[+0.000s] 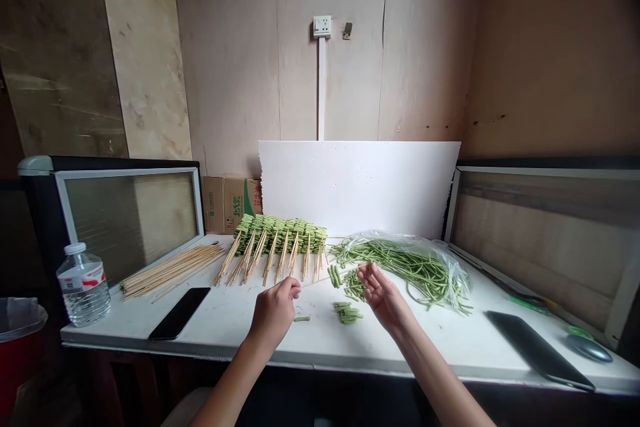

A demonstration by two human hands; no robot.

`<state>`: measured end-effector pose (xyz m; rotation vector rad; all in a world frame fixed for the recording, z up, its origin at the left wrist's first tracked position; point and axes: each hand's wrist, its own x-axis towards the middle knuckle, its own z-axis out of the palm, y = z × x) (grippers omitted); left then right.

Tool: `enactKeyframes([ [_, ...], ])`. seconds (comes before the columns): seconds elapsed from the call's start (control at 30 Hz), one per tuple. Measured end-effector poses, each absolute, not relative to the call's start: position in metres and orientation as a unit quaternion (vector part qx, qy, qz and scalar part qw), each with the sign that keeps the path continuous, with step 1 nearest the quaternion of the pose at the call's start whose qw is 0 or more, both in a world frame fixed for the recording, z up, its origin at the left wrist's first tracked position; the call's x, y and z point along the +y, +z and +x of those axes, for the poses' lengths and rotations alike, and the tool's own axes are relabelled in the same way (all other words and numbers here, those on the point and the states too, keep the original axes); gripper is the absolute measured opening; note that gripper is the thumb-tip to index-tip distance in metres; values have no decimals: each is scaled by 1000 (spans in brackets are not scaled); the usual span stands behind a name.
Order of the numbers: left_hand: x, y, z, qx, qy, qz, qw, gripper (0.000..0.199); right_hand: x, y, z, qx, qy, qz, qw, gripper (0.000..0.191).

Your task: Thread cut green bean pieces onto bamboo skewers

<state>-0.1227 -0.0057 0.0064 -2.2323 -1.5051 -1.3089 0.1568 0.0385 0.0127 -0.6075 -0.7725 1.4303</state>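
Thin and pale, a bamboo skewer [317, 279] runs from my left hand [275, 307], whose fingers are closed round its near end. A few short green bean pieces [335, 275] sit crosswise on it. At its far end is my right hand [381, 295], thumb and forefinger pinched together; what lies between them is too small to make out. Below the skewer are a small stack of cut pieces [347, 313] and one single piece [302, 319]. Another heap of cut pieces [354, 285] lies beside my right hand.
Filled bean skewers [280, 233] are piled at the back, with bare skewers [173, 270] to their left. Long beans [415, 267] lie in a clear bag. A water bottle [84, 285], a phone [180, 313], a dark slab [537, 349] and a mouse [589, 347] flank the work area.
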Motion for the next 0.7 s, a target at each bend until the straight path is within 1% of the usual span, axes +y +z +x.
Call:
enactKeyframes([
  [0.4, -3, 4, -125, -505, -437, -742, 66, 22, 40, 11, 157, -351, 610, -273, 656, 28],
  [0.7, -3, 4, -126, -505, -439, -740, 64, 25, 36, 15, 160, -378, 576, -299, 660, 34],
])
